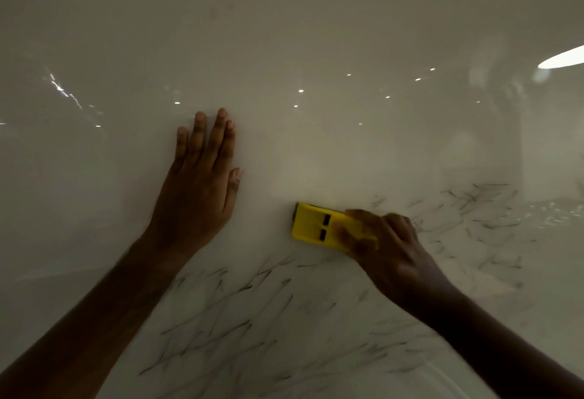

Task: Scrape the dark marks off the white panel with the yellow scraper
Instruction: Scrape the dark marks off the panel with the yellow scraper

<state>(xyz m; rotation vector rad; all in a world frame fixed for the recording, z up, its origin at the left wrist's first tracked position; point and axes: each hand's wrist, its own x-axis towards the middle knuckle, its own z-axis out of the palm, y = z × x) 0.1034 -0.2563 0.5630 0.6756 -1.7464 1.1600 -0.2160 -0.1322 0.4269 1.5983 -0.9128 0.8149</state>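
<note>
A glossy white panel (316, 35) fills the whole view. Thin dark marks (240, 313) streak its lower middle, and more dark marks (474, 212) spread at the right. My right hand (388, 250) grips the rear of the yellow scraper (319, 225), whose front edge points left and lies against the panel just above the lower marks. The scraper shows two small dark slots on top. My left hand (199, 183) lies flat on the panel, fingers together and pointing up, to the left of the scraper and apart from it.
The upper half of the panel carries no marks, only reflections of small ceiling lights (300, 91) and a bright oval lamp reflection (562, 58) at the right edge. Both bare forearms enter from the bottom corners.
</note>
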